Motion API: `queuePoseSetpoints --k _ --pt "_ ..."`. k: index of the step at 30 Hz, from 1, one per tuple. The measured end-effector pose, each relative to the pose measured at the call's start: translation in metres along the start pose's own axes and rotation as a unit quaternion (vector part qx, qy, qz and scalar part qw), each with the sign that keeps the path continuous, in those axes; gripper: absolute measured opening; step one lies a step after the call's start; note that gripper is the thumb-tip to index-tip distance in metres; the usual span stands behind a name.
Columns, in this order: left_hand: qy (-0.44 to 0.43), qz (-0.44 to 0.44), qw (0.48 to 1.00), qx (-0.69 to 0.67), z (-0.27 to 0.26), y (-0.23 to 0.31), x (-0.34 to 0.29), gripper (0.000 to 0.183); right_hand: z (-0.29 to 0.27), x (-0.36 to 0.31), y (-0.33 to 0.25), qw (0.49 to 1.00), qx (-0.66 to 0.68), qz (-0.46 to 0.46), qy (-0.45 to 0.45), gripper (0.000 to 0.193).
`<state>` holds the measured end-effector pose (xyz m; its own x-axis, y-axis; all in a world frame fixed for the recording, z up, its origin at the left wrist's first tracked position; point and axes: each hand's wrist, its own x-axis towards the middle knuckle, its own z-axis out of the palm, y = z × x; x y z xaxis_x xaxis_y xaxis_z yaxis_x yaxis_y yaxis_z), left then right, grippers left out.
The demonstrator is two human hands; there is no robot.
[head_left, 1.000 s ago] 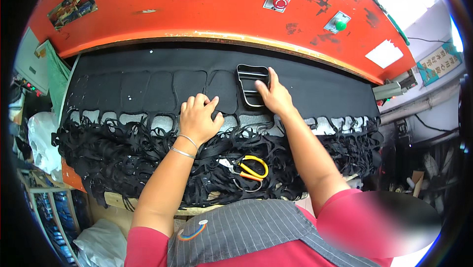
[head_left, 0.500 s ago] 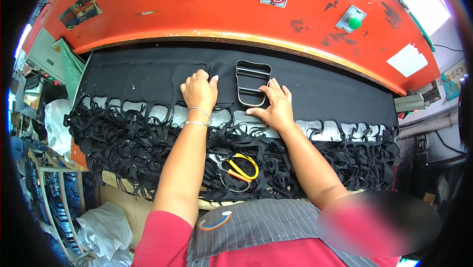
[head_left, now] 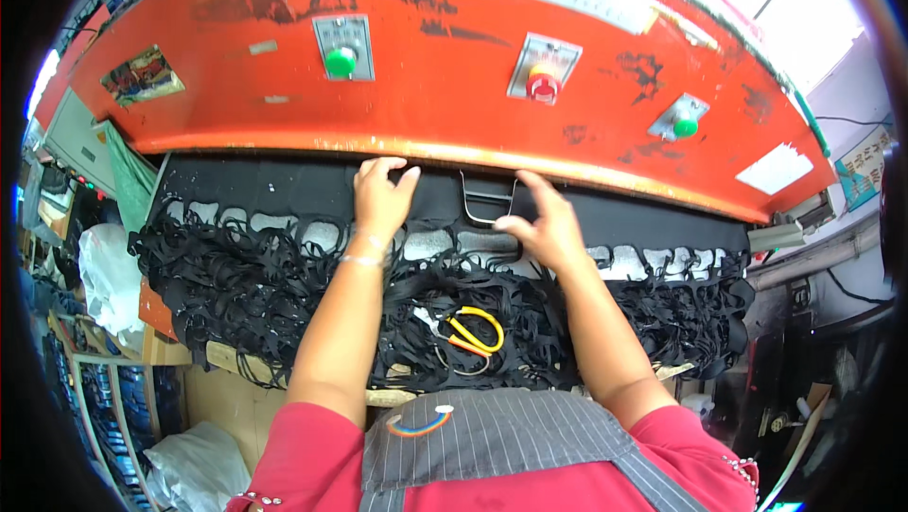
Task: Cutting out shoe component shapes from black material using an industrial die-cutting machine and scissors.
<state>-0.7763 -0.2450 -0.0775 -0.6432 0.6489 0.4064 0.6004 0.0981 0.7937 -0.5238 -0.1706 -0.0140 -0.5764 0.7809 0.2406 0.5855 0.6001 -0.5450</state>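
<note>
A metal cutting die (head_left: pixel 489 196), a narrow-walled frame with a crossbar, stands on the black sheet material (head_left: pixel 435 198). Its far end is hidden behind the lower edge of the orange machine (head_left: pixel 426 115). My right hand (head_left: pixel 553 233) is at the die's right side, thumb and fingers spread; the thumb is by the near right corner, and I cannot tell if it touches. To the left of the die, my left hand (head_left: pixel 383 198) hovers at or rests on the sheet near the machine's edge, thumb apart from the fingers, holding nothing visible.
Tangled black offcut strips (head_left: pixel 255 276) hang along the near edge, with yellow-handled snips (head_left: pixel 478 330) lying on them. On the orange front are green buttons (head_left: pixel 340 62) and a red button (head_left: pixel 543 86). A rack (head_left: pixel 113 399) and plastic bags (head_left: pixel 200 460) stand at lower left.
My view has tilted upward, and the orange edge covers the die's far part, which showed whole before. My right hand's fingers have spread from the die's side. The left hand keeps its pose.
</note>
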Motion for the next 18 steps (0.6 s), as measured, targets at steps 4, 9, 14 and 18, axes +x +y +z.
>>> queuePoseSetpoints --k 4,9,14,18 --pt "0.032 0.062 0.988 -0.138 -0.089 0.040 0.004 0.015 -0.079 -0.008 -0.003 0.913 0.062 -0.137 0.378 0.051" --pt "0.221 0.293 0.928 -0.071 -0.176 0.108 0.001 0.022 -0.175 0.004 -0.039 0.728 -0.091 -0.157 0.662 0.050" --pt "0.035 0.259 0.965 0.031 -0.183 0.111 0.003 0.031 -0.189 -0.002 -0.021 0.689 -0.234 -0.165 0.666 0.055" --pt "-0.012 0.236 0.971 0.013 -0.192 0.116 -0.057 0.031 -0.131 -0.067 -0.027 0.763 -0.141 -0.304 0.553 0.035"
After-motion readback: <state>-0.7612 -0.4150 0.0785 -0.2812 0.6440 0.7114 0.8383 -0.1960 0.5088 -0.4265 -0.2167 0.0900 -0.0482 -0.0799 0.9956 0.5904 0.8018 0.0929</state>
